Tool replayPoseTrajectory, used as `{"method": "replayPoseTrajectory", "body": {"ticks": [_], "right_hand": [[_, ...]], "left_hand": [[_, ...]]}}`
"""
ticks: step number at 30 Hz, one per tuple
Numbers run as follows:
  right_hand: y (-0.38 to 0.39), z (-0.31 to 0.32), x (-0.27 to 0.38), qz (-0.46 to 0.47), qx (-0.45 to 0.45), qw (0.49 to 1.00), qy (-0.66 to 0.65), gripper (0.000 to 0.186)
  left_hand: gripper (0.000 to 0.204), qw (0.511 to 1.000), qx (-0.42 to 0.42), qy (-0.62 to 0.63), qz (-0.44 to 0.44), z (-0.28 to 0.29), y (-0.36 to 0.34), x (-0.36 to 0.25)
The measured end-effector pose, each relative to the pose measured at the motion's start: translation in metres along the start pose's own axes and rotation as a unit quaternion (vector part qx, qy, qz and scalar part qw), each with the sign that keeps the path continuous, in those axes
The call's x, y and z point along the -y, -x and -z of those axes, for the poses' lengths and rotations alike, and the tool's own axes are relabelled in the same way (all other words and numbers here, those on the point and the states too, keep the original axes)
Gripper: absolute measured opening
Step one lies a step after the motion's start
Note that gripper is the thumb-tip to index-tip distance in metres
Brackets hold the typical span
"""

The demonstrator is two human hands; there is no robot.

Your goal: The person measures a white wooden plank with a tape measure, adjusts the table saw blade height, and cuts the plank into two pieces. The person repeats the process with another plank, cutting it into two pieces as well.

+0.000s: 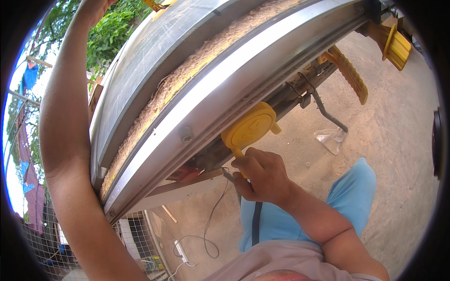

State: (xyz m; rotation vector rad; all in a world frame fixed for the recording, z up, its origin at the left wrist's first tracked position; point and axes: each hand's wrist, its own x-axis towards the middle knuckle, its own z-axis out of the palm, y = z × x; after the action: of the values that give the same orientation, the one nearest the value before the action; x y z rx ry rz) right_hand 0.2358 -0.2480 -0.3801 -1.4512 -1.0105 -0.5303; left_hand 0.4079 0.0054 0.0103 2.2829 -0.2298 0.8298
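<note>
In front of me is a machine with a grey metal tabletop and a silver front rail, probably a table saw. Below the rail a round yellow handwheel juts out. My right hand is closed around the crank handle of this wheel, with the fingers wrapped on it. My left arm reaches up along the left side of the tabletop. Only part of my left hand shows at the top edge, and its fingers are mostly cut off. A yellow strip lies near it on the tabletop.
Sawdust fills the gap behind the rail. Further right are a yellow lever, a yellow rail-end part and a bent metal rod. On the concrete floor lie a plastic bag, a white power strip and cables. Wire mesh stands left.
</note>
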Motion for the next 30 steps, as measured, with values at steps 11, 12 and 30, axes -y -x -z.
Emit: {"method": "replayPoseTrajectory", "body": {"ticks": [11, 12, 30], "right_hand": [[0.0023, 0.0027, 0.0002, -0.009, 0.025, 1.000, 0.014, 0.030], [0.0021, 0.0026, 0.0003, -0.010, 0.026, 1.000, 0.013, 0.030], [0.0013, 0.0034, 0.0012, -0.008, 0.022, 1.000, 0.018, 0.030]], "left_hand": [[0.096, 1.000, -0.002, -0.006, 0.018, 0.0042, -0.0050, 0.0038], [0.096, 1.000, -0.002, -0.004, 0.018, 0.0036, -0.0047, 0.0033], [0.099, 1.000, -0.003, -0.011, 0.009, 0.0026, -0.0047, 0.0054]]}}
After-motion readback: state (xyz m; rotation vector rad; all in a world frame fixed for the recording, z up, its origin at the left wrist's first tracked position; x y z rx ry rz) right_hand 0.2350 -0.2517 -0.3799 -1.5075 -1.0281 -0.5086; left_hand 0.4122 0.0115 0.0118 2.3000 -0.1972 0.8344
